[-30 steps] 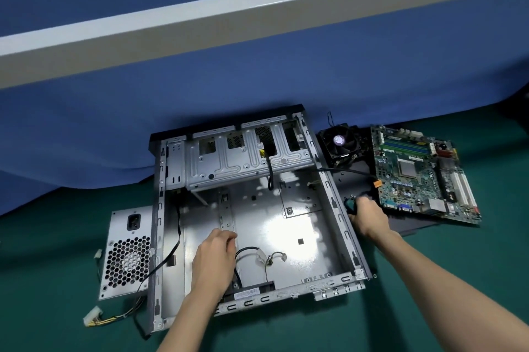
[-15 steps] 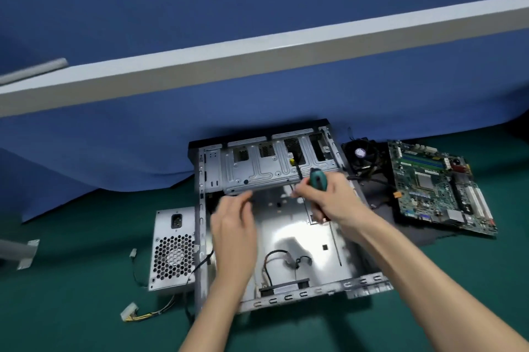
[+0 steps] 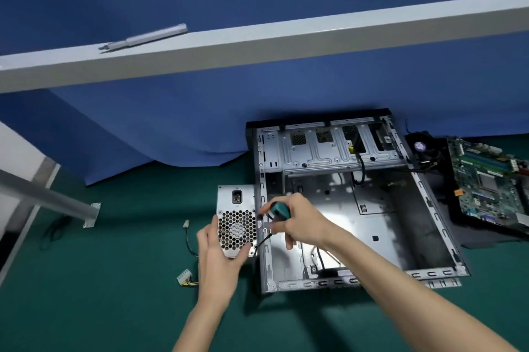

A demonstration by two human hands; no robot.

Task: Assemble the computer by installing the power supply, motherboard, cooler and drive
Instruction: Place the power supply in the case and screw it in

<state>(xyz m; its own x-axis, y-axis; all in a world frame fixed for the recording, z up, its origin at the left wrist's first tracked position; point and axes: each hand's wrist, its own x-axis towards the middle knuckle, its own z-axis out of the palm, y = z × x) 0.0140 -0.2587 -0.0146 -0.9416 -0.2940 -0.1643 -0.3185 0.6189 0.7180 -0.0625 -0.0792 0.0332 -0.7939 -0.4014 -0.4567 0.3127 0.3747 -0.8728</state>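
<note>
We see the right hand (image 3: 300, 221) curled round the teal handle of a screwdriver (image 3: 281, 209), its dark end pointing at the left wall of the open case (image 3: 372, 225); the tip is too blurred for us to say whether it touches metal. The left hand (image 3: 219, 254) is spread, fingers straight and thumb apart, laid against the near left corner of the power supply (image 3: 236, 227); we see nothing clasped in it. The power supply lies grille-up on the green surface (image 3: 100, 294), just outside the case's left wall; its cables trail nearer to us and end in a white connector (image 3: 183, 278). The case lies flat, its far end against the blue cloth (image 3: 186, 117) at the surface's far edge; a drive cage (image 3: 337, 148) spans that end. Right of the case the cooler (image 3: 420, 148) sits by its far corner; the motherboard (image 3: 486, 180) lies beyond, on a dark panel (image 3: 469, 233); a grey pen-like tool (image 3: 143, 36) rests on the white beam (image 3: 286, 45) above.
</note>
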